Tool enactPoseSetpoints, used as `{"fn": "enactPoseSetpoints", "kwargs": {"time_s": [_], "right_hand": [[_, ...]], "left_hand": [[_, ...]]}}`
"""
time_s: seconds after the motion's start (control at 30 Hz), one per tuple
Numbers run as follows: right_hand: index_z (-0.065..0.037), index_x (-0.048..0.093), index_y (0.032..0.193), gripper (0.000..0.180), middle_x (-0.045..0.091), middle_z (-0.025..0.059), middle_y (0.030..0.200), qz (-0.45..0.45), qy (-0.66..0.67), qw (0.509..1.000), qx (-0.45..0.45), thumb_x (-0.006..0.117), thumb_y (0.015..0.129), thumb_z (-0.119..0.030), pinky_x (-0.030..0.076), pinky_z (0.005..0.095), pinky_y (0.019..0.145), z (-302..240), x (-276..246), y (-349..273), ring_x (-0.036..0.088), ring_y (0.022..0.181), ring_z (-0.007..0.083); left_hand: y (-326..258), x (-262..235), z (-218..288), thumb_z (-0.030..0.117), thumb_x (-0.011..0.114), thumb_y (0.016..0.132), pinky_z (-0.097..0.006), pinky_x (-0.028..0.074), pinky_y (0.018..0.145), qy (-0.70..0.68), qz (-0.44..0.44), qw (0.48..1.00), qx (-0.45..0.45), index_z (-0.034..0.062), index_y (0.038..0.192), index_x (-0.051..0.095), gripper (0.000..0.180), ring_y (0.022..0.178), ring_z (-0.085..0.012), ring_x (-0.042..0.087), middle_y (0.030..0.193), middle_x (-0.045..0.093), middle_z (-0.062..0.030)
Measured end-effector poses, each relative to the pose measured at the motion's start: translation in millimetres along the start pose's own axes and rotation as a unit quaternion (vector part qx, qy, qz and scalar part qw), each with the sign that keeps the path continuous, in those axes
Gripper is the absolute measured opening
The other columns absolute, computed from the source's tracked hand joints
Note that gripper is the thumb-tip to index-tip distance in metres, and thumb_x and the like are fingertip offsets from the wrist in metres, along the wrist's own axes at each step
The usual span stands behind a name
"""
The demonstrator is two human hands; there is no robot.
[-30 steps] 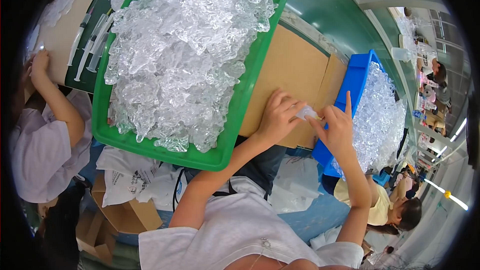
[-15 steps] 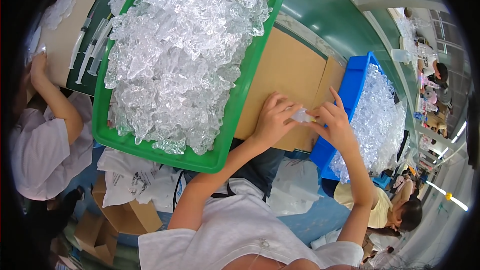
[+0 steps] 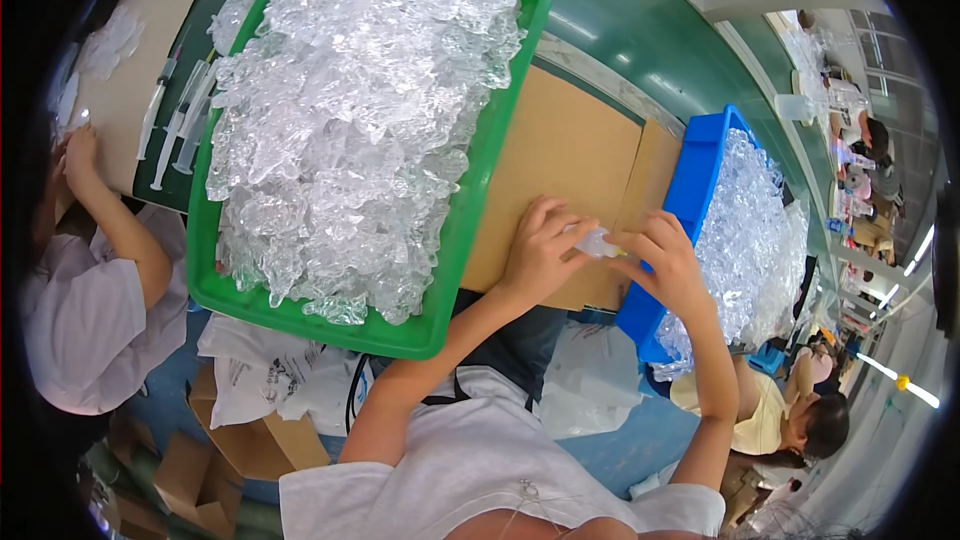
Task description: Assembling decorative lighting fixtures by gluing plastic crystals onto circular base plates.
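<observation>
Over the cardboard sheet, my left hand (image 3: 543, 252) pinches a small clear, soft-looking plastic piece (image 3: 597, 242) between thumb and fingers. Facing it from the right, my right hand (image 3: 664, 258) has its thumb and forefinger closed in at the piece's right end. A tiny yellowish spot shows between those fingertips, too small to name. To my left stands a green tray (image 3: 440, 310) heaped with clear plastic pieces (image 3: 345, 140). Beyond my right hand, a blue bin (image 3: 697, 165) holds a pile of similar clear pieces (image 3: 745, 240).
Brown cardboard (image 3: 560, 145) covers the green table (image 3: 610, 15) between tray and bin. Several syringes (image 3: 180, 125) lie left of the tray, near a co-worker's hand (image 3: 82, 152). Open cartons (image 3: 265, 440) and white plastic bags (image 3: 270, 370) are below the table's edge.
The view has shifted slightly. My right hand's fingers have drawn down and changed their hold at the piece's right end. My left hand keeps the clear piece.
</observation>
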State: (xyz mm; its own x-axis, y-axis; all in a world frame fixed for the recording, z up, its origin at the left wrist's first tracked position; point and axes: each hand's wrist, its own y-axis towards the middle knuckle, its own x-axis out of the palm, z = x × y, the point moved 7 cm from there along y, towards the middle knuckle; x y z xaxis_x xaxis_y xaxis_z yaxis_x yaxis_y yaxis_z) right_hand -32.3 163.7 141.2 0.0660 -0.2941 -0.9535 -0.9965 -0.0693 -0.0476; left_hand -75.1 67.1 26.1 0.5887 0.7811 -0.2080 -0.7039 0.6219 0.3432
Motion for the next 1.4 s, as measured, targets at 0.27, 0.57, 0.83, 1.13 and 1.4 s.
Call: {"fn": "enactPoseSetpoints", "kwargs": {"time_s": [0.27, 0.57, 0.83, 1.13, 1.4], "right_hand": [[-0.008, 0.063, 0.107, 0.043, 0.062, 0.0093, 0.098, 0.047, 0.054, 0.994, 0.08, 0.076, 0.066, -0.015, 0.046, 0.0377, 0.079, 0.4, -24.5, -31.9, 0.058, 0.09, 0.0302], [-0.011, 0.061, 0.098, 0.022, 0.058, 0.0082, 0.084, 0.032, 0.07, 0.996, -0.044, 0.067, 0.078, -0.016, 0.048, 0.0385, 0.065, 2.4, 3.5, -20.7, 0.06, 0.078, 0.0282], [-0.01, 0.06, 0.096, 0.022, 0.059, 0.009, 0.08, 0.05, 0.044, 0.995, -0.071, 0.066, 0.074, -0.014, 0.05, 0.0392, 0.062, 11.8, 4.6, -12.8, 0.062, 0.076, 0.0298], [-0.002, 0.061, 0.078, 0.012, 0.064, 0.0129, 0.076, -0.04, -0.07, 0.993, -0.092, 0.062, 0.073, -0.012, 0.051, 0.0398, 0.061, 6.1, 25.7, 0.9, 0.064, 0.073, 0.0319], [-0.003, 0.062, 0.073, 0.011, 0.063, 0.0141, 0.073, 0.209, 0.089, 0.957, 0.181, 0.063, 0.07, -0.014, 0.052, 0.0418, 0.06, 2.4, 29.7, -24.0, 0.065, 0.07, 0.0337]], "left_hand": [[0.0, -0.8, -0.5, 0.012, 0.078, 0.061, -0.044, 0.04, 0.095, 0.048, -0.017, 0.999, 0.006, 0.0095, 0.103, 0.068, 0.043, 0.108, -0.0311, 0.05, 0.099, 0.063, -0.005], [1.8, 5.9, -3.7, 0.007, 0.078, 0.063, -0.043, 0.043, 0.095, 0.034, -0.066, 0.997, -0.003, 0.0066, 0.105, 0.067, 0.044, 0.114, -0.0334, 0.051, 0.104, 0.064, -0.0084], [-2.1, 9.1, -21.4, 0.006, 0.078, 0.072, -0.032, 0.043, 0.092, -0.008, -0.06, 0.995, -0.078, -0.0048, 0.107, 0.063, 0.04, 0.109, -0.0216, 0.056, 0.109, 0.064, -0.0133], [-0.3, 9.0, -24.2, 0.0, 0.071, 0.078, -0.024, 0.045, 0.081, -0.036, -0.078, 0.993, -0.075, -0.0065, 0.107, 0.062, 0.031, 0.09, -0.0105, 0.059, 0.099, 0.063, -0.0023], [-5.1, 4.8, -23.9, 0.001, 0.071, 0.077, -0.027, 0.048, 0.079, -0.061, -0.04, 0.99, -0.119, -0.0063, 0.108, 0.063, 0.033, 0.089, -0.0127, 0.061, 0.098, 0.068, -0.0082]]}}
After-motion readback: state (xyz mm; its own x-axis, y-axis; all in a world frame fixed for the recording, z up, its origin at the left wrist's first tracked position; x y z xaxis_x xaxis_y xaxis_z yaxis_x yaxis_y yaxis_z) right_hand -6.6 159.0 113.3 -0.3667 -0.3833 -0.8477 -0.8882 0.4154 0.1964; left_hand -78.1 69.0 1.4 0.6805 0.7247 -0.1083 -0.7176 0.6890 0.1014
